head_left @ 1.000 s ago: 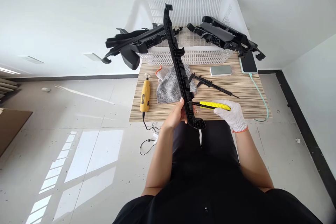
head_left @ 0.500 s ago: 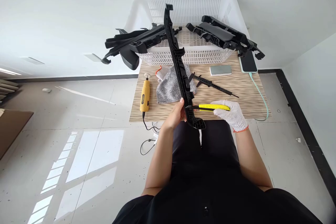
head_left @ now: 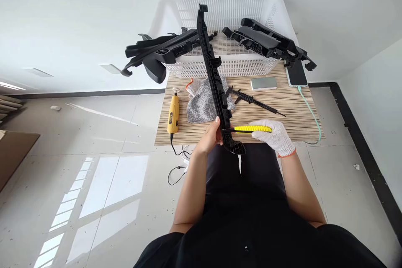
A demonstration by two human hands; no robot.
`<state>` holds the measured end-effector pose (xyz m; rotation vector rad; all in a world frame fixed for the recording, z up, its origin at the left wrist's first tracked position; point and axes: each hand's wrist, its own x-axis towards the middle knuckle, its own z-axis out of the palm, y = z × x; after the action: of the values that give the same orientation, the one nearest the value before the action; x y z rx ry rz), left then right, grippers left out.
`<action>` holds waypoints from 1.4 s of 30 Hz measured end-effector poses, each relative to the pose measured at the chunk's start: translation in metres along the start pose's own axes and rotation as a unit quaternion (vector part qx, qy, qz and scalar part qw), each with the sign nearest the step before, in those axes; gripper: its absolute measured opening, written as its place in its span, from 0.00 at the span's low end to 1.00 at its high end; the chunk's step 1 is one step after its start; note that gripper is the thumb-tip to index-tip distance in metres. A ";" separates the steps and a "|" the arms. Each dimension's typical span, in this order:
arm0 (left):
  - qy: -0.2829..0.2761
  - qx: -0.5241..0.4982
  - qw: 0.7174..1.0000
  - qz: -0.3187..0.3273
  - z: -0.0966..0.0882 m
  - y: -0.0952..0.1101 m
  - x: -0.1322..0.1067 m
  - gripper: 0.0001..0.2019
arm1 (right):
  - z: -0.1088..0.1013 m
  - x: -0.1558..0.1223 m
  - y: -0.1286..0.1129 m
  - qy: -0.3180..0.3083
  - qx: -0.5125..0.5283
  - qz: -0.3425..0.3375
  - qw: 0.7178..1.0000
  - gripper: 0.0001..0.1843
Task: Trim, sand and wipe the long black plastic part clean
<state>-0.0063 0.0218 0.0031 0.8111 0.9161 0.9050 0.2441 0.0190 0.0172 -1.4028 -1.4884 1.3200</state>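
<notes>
My bare left hand (head_left: 210, 137) is closed around the lower part of a long black plastic trim piece (head_left: 214, 77), which slants up and away over the table toward the basket. In my right hand (head_left: 274, 136), wearing a white knit glove with an orange cuff, is a yellow-handled utility knife (head_left: 253, 129). Its dark front end lies across the trim piece near the bottom, just beside my left fingers. Whether the blade touches the plastic I cannot tell. Behind the trim piece lies a grey cloth (head_left: 202, 106), and a black caliper (head_left: 257, 102) rests to its right.
A white plastic basket (head_left: 220, 69) at the back bears black plastic parts (head_left: 160, 52) on the left and more black parts (head_left: 266, 42) on the right. On the table (head_left: 295, 127) are a yellow rotary tool (head_left: 173, 113), a grey block (head_left: 264, 83) and a phone (head_left: 297, 75) with a cable.
My right hand and the utility knife have shifted slightly left and a little toward me along the trim piece. My left hand and the trim piece are almost unmoved.
</notes>
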 end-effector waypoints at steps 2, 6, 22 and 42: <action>0.003 0.001 1.000 -0.002 0.000 0.000 0.000 0.40 | 0.000 0.000 0.000 0.018 -0.009 -0.011 1.000 0.25; 0.006 0.006 1.000 -0.002 0.000 0.000 0.000 0.39 | 0.000 0.000 -0.001 -0.011 -0.020 -0.013 1.000 0.24; 0.000 0.001 1.000 0.006 0.002 0.002 -0.001 0.40 | -0.001 0.001 0.000 0.014 0.027 -0.001 1.000 0.23; 0.063 0.018 0.998 -0.010 0.006 0.003 -0.003 0.36 | -0.005 0.001 -0.002 0.015 0.153 0.037 0.987 0.18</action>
<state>-0.0022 0.0188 0.0087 0.7817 1.0509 0.9321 0.2482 0.0208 0.0199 -1.2802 -1.1659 1.4947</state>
